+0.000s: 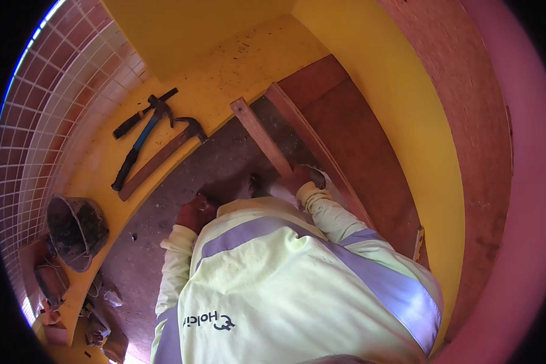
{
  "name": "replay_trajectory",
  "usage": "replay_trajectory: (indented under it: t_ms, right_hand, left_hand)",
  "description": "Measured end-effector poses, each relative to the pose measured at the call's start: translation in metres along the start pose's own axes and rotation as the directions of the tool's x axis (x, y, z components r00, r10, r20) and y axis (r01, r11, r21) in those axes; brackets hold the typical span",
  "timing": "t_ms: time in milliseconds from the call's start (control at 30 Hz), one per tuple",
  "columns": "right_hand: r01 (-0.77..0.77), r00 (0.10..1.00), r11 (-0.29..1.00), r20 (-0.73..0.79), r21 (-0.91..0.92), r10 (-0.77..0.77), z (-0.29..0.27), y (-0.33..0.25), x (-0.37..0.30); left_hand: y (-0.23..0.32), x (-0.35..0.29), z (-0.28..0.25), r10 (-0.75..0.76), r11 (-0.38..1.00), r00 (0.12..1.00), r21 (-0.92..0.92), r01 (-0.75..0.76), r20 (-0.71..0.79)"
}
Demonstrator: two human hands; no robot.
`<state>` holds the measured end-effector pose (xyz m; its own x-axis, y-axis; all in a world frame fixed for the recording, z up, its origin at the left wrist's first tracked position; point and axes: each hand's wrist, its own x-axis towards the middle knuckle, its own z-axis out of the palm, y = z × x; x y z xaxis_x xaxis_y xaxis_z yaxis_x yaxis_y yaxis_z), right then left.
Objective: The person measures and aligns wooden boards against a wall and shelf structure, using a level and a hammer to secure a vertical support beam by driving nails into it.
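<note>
My right hand is closed round the lower end of a reddish wooden strip, which slants away to the upper left and has a small hole near its far end. Just right of it runs a longer wooden board edge, bordering a red-brown panel. My left hand is down beside my body, over the grey floor. Its fingers are in shadow and partly hidden, so I cannot make out their shape or any thing in them.
On the yellow ledge lie a blue-handled claw hammer, a wooden-handled hammer and a black-handled tool. A dirty dark bucket stands at left by a white wire grid. A curved yellow wall rises at right.
</note>
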<state>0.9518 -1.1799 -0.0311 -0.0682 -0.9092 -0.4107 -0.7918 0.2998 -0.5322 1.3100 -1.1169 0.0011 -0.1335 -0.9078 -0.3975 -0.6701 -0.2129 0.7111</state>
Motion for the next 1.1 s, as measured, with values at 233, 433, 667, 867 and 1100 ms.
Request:
replay_trajectory:
  t_ms: [233, 433, 667, 867, 1100]
  right_hand:
    - [0.028, 0.999, 0.996, 0.02, 0.08, -0.03, -0.03, 0.001, -0.002]
    - [0.317, 0.938, 0.934, -0.204, 0.164, -0.282, -0.059, -0.066, 0.008]
    - [0.384, 0.902, 0.904, -0.288, 0.19, -0.322, -0.117, -0.176, 0.02]
    - [0.561, 0.766, 0.796, -0.506, 0.226, -0.396, -0.116, -0.188, 0.028]
    - [0.497, 0.756, 0.868, -0.499, 0.016, -0.423, -0.077, -0.162, 0.051]
  left_hand:
    - [0.067, 0.031, 0.024, 0.112, 0.991, 0.979, -0.092, -0.097, 0.173]
    - [0.187, 0.077, -0.044, 0.385, 0.907, 0.918, -0.142, -0.396, -0.099]
    - [0.274, 0.14, -0.088, 0.451, 0.713, 0.833, -0.432, -0.553, -0.322]
    - [0.291, 0.165, -0.121, 0.465, 0.669, 0.828, -0.488, -0.56, -0.313]
    - [0.296, 0.174, -0.168, 0.459, 0.663, 0.788, -0.432, -0.611, -0.41]
